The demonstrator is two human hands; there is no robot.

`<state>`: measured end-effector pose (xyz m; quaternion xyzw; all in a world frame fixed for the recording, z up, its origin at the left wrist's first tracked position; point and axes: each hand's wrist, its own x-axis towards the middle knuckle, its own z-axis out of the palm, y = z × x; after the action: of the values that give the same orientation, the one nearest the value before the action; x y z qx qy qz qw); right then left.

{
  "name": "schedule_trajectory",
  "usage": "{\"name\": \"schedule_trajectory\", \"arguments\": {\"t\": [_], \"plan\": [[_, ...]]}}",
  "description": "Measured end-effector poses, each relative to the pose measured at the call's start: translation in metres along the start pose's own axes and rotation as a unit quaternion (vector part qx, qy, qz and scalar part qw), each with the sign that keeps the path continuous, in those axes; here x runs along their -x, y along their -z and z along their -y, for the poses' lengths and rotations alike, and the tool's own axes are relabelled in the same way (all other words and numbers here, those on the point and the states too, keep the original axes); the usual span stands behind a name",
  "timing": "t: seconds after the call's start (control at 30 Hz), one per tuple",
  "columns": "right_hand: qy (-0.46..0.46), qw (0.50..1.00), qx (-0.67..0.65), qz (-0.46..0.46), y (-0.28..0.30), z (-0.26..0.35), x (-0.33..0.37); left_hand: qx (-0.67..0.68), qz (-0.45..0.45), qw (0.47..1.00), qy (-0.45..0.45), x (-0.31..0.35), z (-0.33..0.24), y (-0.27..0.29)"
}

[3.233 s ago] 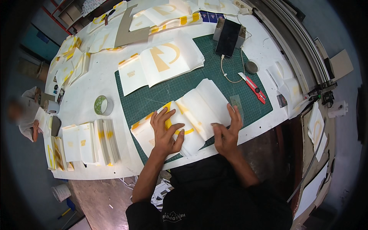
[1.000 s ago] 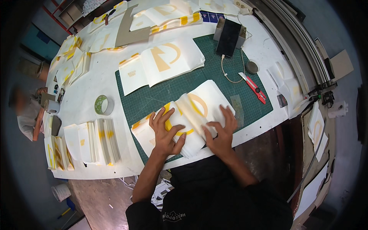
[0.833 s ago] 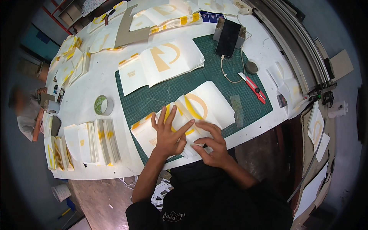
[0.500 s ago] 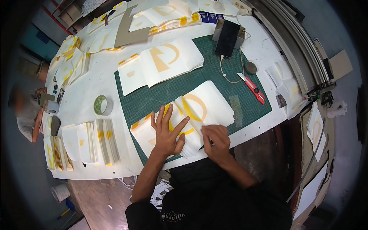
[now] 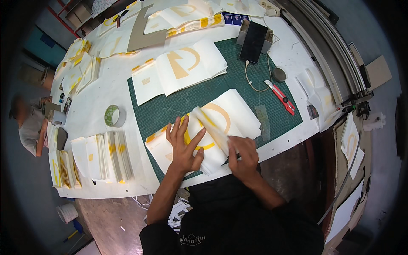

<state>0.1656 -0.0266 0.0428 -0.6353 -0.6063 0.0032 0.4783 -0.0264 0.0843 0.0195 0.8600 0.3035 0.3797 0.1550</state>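
Under my hands lies a stack of white printed sheets with pale orange and yellow shapes, on a green cutting mat. My left hand presses flat on the left part of the stack, fingers spread. A curled top sheet rises in a fold across the middle. My right hand has its fingers closed at that sheet's near right edge; the fingertips are partly hidden. Beyond them on the mat sits another stack of printed sheets. A red box cutter and a clear plastic strip lie to the right.
A phone with a cable leans on a grey box at the far right. Green tape stands left of the mat. Folded bundles line the left side. A metal rail machine borders the right. Another person is at far left.
My right hand has moved slightly to the right, and the top sheet's fold has lifted and curled further with it. My left hand stays pressed in place.
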Motion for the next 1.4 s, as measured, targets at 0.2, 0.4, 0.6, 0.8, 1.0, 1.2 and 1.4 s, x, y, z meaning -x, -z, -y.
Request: {"name": "schedule_trajectory", "arguments": {"t": [0.2,0.4,0.6,0.8,1.0,1.2,1.4], "plan": [[0.045,0.986,-0.136,0.082,0.015,0.019,0.001,-0.046,-0.015,0.998,-0.041,0.005,0.001,-0.001],[-0.093,0.965,0.245,-0.01,0.01,-0.046,-0.007,0.058,-0.064,0.996,-0.021,0.005,0.004,0.006],[-0.041,0.97,0.241,0.009,0.005,-0.047,0.004,0.02,-0.08,0.996,-0.019,0.007,0.005,0.002],[0.023,0.994,-0.005,0.107,0.011,-0.024,0.002,-0.004,-0.066,0.998,-0.024,0.006,0.003,0.002],[-0.056,0.996,0.029,0.057,-0.004,-0.018,-0.002,-0.004,-0.072,0.997,-0.028,0.003,0.001,0.002],[-0.126,0.99,0.038,-0.046,-0.018,-0.02,0.003,0.003,-0.052,0.998,-0.02,0.003,0.001,0.004],[0.003,0.994,-0.106,0.012,-0.011,0.001,0.004,-0.028,-0.037,0.999,-0.016,0.001,-0.001,0.001]]}}
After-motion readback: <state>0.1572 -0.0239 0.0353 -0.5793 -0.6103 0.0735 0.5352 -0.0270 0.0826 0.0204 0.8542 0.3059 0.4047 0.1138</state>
